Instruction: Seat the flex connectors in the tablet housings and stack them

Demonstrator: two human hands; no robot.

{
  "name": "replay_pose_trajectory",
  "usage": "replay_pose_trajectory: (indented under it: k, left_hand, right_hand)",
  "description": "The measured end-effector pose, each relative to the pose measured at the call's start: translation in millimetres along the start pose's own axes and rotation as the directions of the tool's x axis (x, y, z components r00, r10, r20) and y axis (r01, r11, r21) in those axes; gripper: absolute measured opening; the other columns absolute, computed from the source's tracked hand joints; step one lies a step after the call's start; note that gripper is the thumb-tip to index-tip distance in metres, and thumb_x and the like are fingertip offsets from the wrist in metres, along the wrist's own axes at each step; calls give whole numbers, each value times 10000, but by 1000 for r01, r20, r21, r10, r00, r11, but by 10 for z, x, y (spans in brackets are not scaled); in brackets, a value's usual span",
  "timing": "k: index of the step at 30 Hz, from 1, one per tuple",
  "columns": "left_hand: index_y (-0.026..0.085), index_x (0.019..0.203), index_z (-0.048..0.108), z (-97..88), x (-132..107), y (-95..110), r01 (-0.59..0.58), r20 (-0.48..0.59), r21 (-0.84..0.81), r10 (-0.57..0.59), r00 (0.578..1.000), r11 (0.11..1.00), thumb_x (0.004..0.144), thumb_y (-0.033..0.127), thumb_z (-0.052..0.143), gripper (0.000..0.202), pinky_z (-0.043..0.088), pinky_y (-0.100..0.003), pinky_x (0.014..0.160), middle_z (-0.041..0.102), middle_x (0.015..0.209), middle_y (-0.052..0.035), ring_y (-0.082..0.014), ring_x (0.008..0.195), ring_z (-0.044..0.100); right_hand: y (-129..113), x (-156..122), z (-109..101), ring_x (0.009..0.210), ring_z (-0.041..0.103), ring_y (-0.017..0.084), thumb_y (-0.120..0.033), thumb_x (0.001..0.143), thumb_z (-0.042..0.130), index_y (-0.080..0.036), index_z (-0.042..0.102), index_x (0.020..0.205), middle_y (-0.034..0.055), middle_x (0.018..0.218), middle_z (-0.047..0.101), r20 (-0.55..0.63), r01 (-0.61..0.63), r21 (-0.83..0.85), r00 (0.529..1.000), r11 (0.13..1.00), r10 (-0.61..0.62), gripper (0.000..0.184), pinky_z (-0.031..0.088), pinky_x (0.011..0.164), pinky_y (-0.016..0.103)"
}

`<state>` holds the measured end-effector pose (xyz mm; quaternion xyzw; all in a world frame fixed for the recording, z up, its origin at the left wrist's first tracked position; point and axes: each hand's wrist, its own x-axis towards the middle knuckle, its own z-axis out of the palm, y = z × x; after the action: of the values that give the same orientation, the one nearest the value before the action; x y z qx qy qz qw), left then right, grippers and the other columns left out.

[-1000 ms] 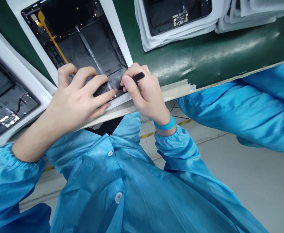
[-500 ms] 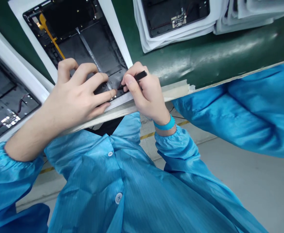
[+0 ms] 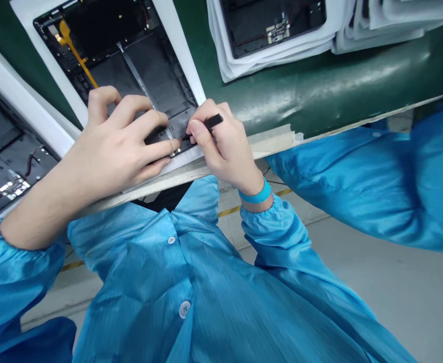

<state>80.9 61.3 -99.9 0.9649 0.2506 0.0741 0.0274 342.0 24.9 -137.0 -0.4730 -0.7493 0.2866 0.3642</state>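
Observation:
An opened tablet housing [image 3: 156, 65] lies on a white sheet at the table's near edge, its dark inside facing up. A yellow flex cable [image 3: 78, 56] and a grey ribbon cable [image 3: 135, 72] run through it. My left hand [image 3: 121, 138] rests over its lower part with fingers bent and spread, fingertips beside a small circuit board [image 3: 174, 152]. My right hand [image 3: 221, 141] is closed round a thin black stick-like tool [image 3: 213, 120]. The tool's lower end points at the housing's bottom right corner and is partly hidden by the fingers.
Another opened housing [image 3: 11, 146] lies at the left. A further one [image 3: 274, 22] sits on stacked white sheets at the back right, beside more layered sheets [image 3: 391, 25]. Tape [image 3: 274, 142] lines the green table's [image 3: 319, 96] front edge. Another person's blue sleeve [image 3: 357, 171] is at the right.
My right hand and the tool have shifted slightly left, the tool tilting a little lower. My left hand stays almost in place. The other person's blue clothing at the right has moved.

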Motion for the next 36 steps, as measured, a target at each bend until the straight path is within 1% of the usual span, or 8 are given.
replay_pose_trajectory:
  k: [4,11,17,20,23,26,31,36]
  left_hand:
    - [374,1340,810,-13,62,0,28,-8,-38,-28,1000,999,1201,455,528,325,482,-789,1147,718,1429,-80,-435,1445,631]
    - [390,1289,855,-4,72,-25,120,16,-268,-120,993,956,1172,549,583,336,362,-827,1251,725,1435,-69,-453,1493,585]
    - [362,1447,785,6,17,-116,103,23,-227,-101,995,968,1194,526,553,381,404,-761,1237,713,1496,-79,-422,1466,592]
    - [371,1379,809,19,16,-125,99,-10,-212,-104,995,972,1200,506,545,347,408,-748,1233,724,1459,-58,-405,1451,611]
    - [374,1302,839,26,33,-114,74,-19,-223,-80,997,972,1193,493,554,327,393,-759,1251,733,1413,-54,-398,1443,626]
    - [362,1305,844,13,55,-117,48,0,-213,-49,999,976,1197,489,536,350,388,-780,1256,728,1406,-65,-408,1459,628]
    - [377,1368,831,-35,85,-145,14,22,-198,-10,1000,980,1196,496,525,371,347,-816,1300,719,1400,-47,-424,1513,605]
    - [368,1335,846,-94,125,-173,1,56,-200,10,998,980,1191,485,534,363,353,-840,1292,723,1376,-49,-446,1513,612]
  right_hand:
    - [1,-14,-4,1050,728,277,-621,1222,301,-290,623,1045,53,1021,712,3,-30,34,1000,999,30,495,588,1098,558]
    - [11,4,-5,1094,712,289,-651,1213,284,-294,603,1041,57,992,692,33,-22,19,999,1000,22,509,586,1127,567]
    - [8,18,-9,1065,703,278,-613,1227,279,-284,564,1021,54,978,688,33,26,-2,999,1000,-26,482,574,1092,553]
    - [-7,19,-14,1053,702,277,-587,1231,288,-282,550,1019,60,979,688,29,30,-12,999,999,-30,455,561,1072,529]
    - [0,19,-10,1063,701,284,-580,1231,277,-282,538,1017,67,1000,693,22,44,-11,999,999,-44,449,554,1068,526]
    - [12,19,-8,1071,710,279,-563,1234,268,-280,525,1022,65,1000,692,21,69,-20,997,997,-68,437,551,1060,515]
    - [-14,20,-25,1093,716,274,-619,1226,251,-292,542,1029,61,1015,708,40,30,-31,999,999,-29,480,557,1097,510]
    - [-64,30,-50,1105,716,284,-644,1214,245,-292,551,1014,82,1033,738,47,-1,-20,999,1000,2,508,546,1112,510]
